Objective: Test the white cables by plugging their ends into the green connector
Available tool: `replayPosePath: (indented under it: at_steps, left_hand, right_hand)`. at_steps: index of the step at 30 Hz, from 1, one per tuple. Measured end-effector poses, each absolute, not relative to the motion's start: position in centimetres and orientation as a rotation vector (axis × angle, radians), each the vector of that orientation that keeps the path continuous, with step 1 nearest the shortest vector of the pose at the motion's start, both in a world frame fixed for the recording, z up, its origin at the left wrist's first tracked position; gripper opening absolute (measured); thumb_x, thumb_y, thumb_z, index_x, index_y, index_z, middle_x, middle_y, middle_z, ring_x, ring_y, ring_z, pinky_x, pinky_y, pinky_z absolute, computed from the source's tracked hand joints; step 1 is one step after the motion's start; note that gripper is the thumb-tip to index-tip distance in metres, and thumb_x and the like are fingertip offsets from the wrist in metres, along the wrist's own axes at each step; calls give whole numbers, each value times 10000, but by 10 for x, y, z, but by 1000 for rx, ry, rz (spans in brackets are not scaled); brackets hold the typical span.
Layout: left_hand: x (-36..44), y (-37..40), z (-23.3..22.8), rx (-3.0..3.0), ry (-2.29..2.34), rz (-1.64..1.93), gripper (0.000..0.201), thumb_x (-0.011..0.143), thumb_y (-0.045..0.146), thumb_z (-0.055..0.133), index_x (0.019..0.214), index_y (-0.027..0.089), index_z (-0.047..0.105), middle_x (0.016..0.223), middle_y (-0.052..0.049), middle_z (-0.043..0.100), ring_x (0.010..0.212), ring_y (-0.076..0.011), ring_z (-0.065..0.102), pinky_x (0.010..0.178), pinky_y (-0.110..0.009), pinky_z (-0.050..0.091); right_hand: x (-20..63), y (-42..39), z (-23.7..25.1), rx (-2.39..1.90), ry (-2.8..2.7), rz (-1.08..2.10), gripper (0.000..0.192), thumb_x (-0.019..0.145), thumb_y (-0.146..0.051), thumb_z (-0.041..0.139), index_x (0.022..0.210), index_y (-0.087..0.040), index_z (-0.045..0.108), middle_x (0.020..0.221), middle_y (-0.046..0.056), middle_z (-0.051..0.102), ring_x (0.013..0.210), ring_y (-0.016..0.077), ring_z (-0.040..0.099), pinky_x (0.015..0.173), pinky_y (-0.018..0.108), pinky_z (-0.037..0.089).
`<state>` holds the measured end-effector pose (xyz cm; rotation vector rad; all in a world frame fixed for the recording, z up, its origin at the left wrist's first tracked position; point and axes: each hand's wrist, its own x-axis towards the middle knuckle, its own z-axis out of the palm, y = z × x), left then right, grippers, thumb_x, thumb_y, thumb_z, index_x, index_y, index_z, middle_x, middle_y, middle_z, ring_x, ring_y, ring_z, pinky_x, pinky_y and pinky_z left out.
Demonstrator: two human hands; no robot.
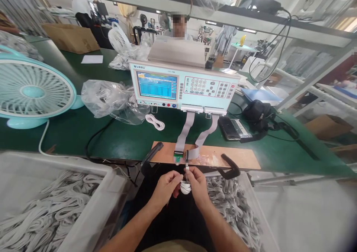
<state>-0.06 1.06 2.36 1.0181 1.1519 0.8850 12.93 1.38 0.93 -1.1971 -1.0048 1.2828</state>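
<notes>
A small coiled white cable hangs between my two hands at the bench's front edge. My right hand pinches one end of it, where a connector meets the dark fixture at the end of a grey ribbon cable. I cannot tell whether the plug is fully in. Beside the coil, my left hand has thumb and fingers closed on the cable's other part, its tip mostly hidden. Just above the left hand, a green circuit board with a metal plug ends the second ribbon cable.
A tester with a lit screen stands behind a copper-coloured board, held by black clamps. Bins of cables flank me. A fan stands left; a loose white cable coil and a phone lie on the bench.
</notes>
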Motion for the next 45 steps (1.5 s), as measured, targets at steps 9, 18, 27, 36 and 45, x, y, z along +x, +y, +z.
replayPosePath:
  at_steps: [9,18,27,36,45]
  left_hand:
    - [-16,13,17,669,687,763,196,768,330,619,813,139,615,550,27,553,395,-68,489,410,-202,451]
    - [-19,12,15,672,752,777,286,707,305,680,931,140,612,600,9,602,456,-117,577,432,-223,471]
    - [-4,15,21,1302,1144,897,375,862,420,439,581,174,481,498,41,483,464,-92,469,466,-199,353]
    - [-7,17,28,1388,1039,1009,322,883,339,408,622,173,497,734,-3,486,631,-117,476,526,-208,376]
    - [-2,23,20,1302,1242,1210,332,841,314,480,544,168,499,625,6,471,621,-131,474,588,-228,368]
  right_hand:
    - [128,13,17,-1169,-999,1331,218,811,-380,596,773,-165,607,626,-25,504,569,117,418,555,242,340]
    - [130,14,21,-1235,-1087,1283,239,807,-392,586,776,-156,608,613,-22,497,558,119,402,540,242,333]
    - [128,14,17,-1201,-1034,1277,239,814,-399,595,766,-165,592,649,-19,496,596,127,424,572,242,353]
    - [123,17,23,-1093,-697,1513,216,716,-371,706,733,-165,643,601,-23,549,530,112,459,525,227,373]
    - [122,19,23,-1058,-748,1504,202,753,-373,682,785,-174,669,731,25,650,659,165,568,654,277,440]
